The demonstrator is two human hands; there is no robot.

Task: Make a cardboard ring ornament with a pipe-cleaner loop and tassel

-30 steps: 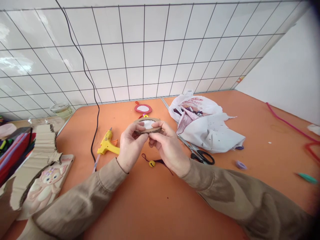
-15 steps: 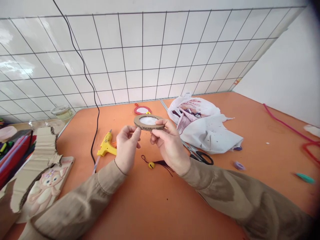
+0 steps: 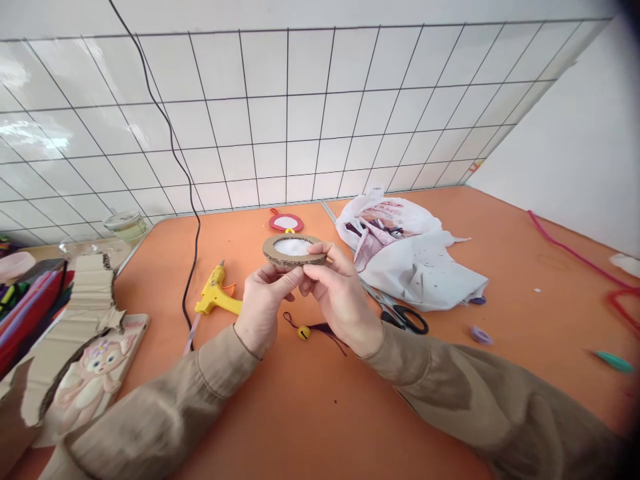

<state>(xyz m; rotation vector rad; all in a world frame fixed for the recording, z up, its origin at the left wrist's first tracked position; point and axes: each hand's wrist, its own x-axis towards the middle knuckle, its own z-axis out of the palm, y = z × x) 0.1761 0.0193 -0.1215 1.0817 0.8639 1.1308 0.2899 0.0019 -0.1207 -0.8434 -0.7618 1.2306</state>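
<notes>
Both hands hold up a round cardboard ring (image 3: 273, 251) whose opening shows white material. My left hand (image 3: 263, 303) pinches its near edge, thumb laid along the rim. My right hand (image 3: 340, 293) grips the right side, with a finger over the top and the thumb at the front edge. Below them a yellow bell (image 3: 303, 333) with a dark cord loop and tassel lies on the orange table (image 3: 290, 413). A yellow glue gun (image 3: 216, 293) rests left of my left hand. Black-handled scissors (image 3: 407, 319) lie beyond my right wrist, partly hidden.
A red-rimmed round piece (image 3: 286, 222) lies behind the ring. To the right sits a white plastic bag (image 3: 415, 267) of scraps. Torn cardboard (image 3: 90, 293) and a cartoon-figure board (image 3: 95, 380) are at left. A black cable (image 3: 193, 200) hangs down the tiled wall.
The cardboard ring has shifted slightly left and nearer. My left thumb has slid rightward along its near edge, bringing the left hand closer to the right.
</notes>
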